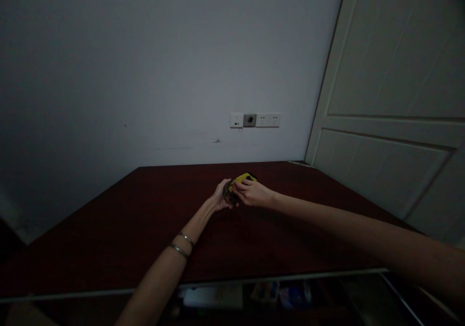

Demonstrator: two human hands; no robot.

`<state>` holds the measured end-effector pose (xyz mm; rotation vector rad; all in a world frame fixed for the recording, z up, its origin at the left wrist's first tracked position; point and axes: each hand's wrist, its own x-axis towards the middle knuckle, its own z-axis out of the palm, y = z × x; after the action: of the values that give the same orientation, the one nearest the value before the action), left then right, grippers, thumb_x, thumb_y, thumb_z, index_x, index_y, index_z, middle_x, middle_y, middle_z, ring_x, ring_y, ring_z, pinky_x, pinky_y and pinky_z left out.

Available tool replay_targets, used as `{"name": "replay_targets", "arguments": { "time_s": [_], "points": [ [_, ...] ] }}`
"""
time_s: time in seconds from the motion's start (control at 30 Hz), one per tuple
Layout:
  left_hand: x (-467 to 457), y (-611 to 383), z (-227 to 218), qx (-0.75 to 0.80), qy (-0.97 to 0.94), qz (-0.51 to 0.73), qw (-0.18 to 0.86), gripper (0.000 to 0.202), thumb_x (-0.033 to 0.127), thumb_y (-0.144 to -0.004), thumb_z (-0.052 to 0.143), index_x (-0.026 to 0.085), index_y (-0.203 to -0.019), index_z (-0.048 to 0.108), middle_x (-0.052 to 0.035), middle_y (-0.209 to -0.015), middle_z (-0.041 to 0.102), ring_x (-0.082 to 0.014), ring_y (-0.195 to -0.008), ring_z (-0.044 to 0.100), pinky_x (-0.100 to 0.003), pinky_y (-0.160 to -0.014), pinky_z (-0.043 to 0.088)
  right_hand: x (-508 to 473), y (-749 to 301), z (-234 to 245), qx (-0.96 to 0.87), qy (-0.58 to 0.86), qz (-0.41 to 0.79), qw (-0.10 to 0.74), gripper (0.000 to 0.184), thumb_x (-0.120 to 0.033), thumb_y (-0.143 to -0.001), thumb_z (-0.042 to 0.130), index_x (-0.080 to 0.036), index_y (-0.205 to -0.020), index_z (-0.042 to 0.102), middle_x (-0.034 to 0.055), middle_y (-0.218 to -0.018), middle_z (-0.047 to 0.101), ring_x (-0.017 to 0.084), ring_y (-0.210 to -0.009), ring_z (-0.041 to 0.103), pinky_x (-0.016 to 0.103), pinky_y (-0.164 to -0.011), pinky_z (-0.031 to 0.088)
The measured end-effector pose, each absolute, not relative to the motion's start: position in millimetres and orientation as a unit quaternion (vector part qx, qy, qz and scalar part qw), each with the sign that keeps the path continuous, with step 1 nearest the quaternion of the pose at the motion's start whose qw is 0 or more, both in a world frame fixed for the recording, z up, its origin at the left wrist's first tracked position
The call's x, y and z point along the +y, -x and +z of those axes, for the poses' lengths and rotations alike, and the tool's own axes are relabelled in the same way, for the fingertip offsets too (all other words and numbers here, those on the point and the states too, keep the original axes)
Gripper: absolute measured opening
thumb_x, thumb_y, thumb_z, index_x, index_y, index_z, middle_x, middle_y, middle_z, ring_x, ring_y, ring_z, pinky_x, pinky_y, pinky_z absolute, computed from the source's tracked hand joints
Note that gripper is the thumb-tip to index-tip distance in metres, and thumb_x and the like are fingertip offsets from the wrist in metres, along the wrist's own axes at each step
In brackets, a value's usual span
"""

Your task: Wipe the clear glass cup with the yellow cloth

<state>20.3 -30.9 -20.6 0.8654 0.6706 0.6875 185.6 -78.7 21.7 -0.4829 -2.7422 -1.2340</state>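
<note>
Bare forearms (156, 277) stretch away from us, the left rising steeply and the right crossing low from the side. Beyond them we face a pale wall (145, 64), with a panelled door (392, 54) to the right. Both hands meet over a dark red tabletop (127, 229), probably so that each can brace the other. Under its front edge we look into an open compartment (298, 313) holding a flat white item (214, 297) beside coloured packets (265, 291), too dim to read. Wall plates (268, 120) with sockets sit in a row above the tabletop. Our left hand (221, 196) curls closely around a dark rounded thing (227, 194), seemingly to steady it; it may be a glass or jar, and we cannot tell what, if anything, is inside. Our right hand (254, 193) has its fingers bent closely onto a yellow cloth-like piece (242, 177) with black patches, just against the dark rounded thing. Two metal bangles (179, 250) circle the left forearm.
</note>
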Motion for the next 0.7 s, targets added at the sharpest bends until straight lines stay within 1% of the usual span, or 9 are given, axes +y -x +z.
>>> {"name": "replay_targets", "arguments": {
  "time_s": [0.1,0.2,0.27,0.33,0.43,0.57,0.7],
  "points": [
    [-33,-23,-19,0.310,-0.426,0.378,0.761,0.044,0.051,-0.077,0.037,0.012,-0.078,0.059,-0.0045,-0.049,0.059,-0.0165,-0.039,0.053,-0.023,-0.032,0.037,-84,-175,20,-0.893,0.224,-0.386,0.053,0.029,-0.008,-0.080,0.041,-0.003,-0.102,0.059,0.0189,-0.100,0.061,0.027,-0.098,0.049,0.038,-0.080,0.040],
    [-34,-27,-18,0.289,-0.401,0.447,0.746,0.039,0.047,-0.077,0.041,0.013,-0.074,0.059,-0.0013,-0.047,0.058,-0.0128,-0.037,0.050,-0.022,-0.036,0.038,-90,-162,25,-0.889,0.302,-0.338,0.059,0.024,-0.009,-0.077,0.044,-0.006,-0.093,0.063,0.0180,-0.090,0.063,0.027,-0.091,0.050,0.037,-0.075,0.041],
    [-36,-30,-17,0.269,-0.377,0.493,0.736,0.034,0.044,-0.075,0.044,0.014,-0.069,0.059,-0.0004,-0.048,0.058,-0.0120,-0.039,0.050,-0.022,-0.038,0.038,-94,-153,31,-0.886,0.345,-0.304,0.057,0.020,-0.014,-0.075,0.049,-0.008,-0.087,0.064,0.0181,-0.086,0.063,0.029,-0.092,0.050,0.038,-0.074,0.041],
    [-38,-32,-16,0.242,-0.347,0.550,0.720,0.029,0.040,-0.072,0.049,0.014,-0.065,0.058,0.0001,-0.051,0.059,-0.0115,-0.042,0.052,-0.021,-0.042,0.039,-98,-145,38,-0.881,0.383,-0.273,0.050,0.020,-0.019,-0.071,0.053,-0.009,-0.083,0.065,0.0181,-0.084,0.064,0.030,-0.091,0.051,0.038,-0.076,0.041],
    [-41,-36,-14,0.214,-0.316,0.614,0.691,0.024,0.037,-0.068,0.054,0.014,-0.061,0.057,0.0000,-0.053,0.060,-0.0110,-0.047,0.053,-0.021,-0.046,0.039,-101,-135,47,-0.866,0.445,-0.220,0.062,0.022,-0.018,-0.069,0.050,-0.009,-0.082,0.065,0.0167,-0.082,0.065,0.027,-0.085,0.057,0.035,-0.075,0.042],
    [-43,-38,-15,0.210,-0.301,0.640,0.675,0.024,0.038,-0.066,0.055,0.014,-0.060,0.057,0.0003,-0.052,0.059,-0.0111,-0.047,0.053,-0.021,-0.047,0.038,-98,-131,56,-0.828,0.545,-0.089,0.099,0.028,-0.019,-0.067,0.045,-0.010,-0.084,0.065,0.0165,-0.083,0.066,0.023,-0.074,0.062,0.028,-0.061,0.043],
    [-41,-38,-21,0.212,-0.301,0.634,0.680,0.029,0.041,-0.067,0.053,0.013,-0.063,0.059,-0.0011,-0.056,0.061,-0.0122,-0.047,0.053,-0.022,-0.047,0.038,-88,-133,59,-0.780,0.598,0.072,0.173,0.026,-0.017,-0.064,0.044,-0.008,-0.076,0.066,0.0154,-0.076,0.067,0.020,-0.065,0.061,0.023,-0.050,0.039]
  ]
}}
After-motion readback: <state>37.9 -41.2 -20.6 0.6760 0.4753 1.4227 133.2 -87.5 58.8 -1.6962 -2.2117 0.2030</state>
